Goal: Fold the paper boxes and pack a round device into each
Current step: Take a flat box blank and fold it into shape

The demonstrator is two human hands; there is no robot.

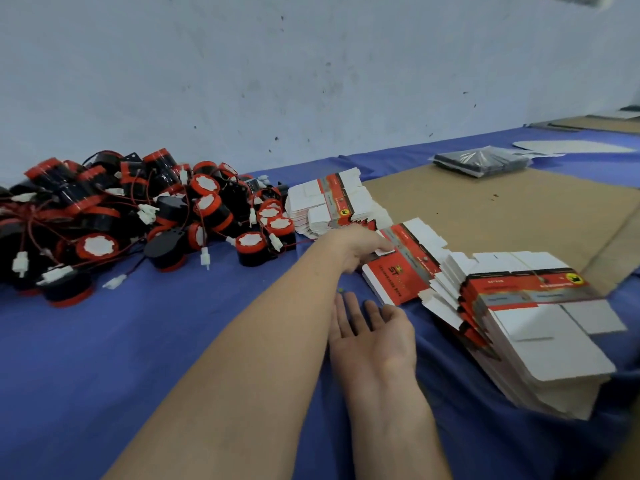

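Observation:
Flat, unfolded red-and-white paper boxes lie in a fanned row on the blue cloth [156, 358]: a back stack [323, 202], a middle box [398, 278] and a thick near stack [540, 330]. My left hand [360, 247] reaches across and pinches the upper edge of the middle box. My right hand [374, 323] lies open on the cloth just below that box, fingers straight and holding nothing. A large heap of round black-and-red devices [138, 216] with red wires and white plugs sits at the left. The nearest one [251, 247] stands left of my left hand.
A brown cardboard sheet [502, 209] covers the table behind the boxes. On it lies a plastic-wrapped dark bundle [481, 162], with a white sheet [571, 147] beyond. A pale wall [311, 81] runs close behind the table.

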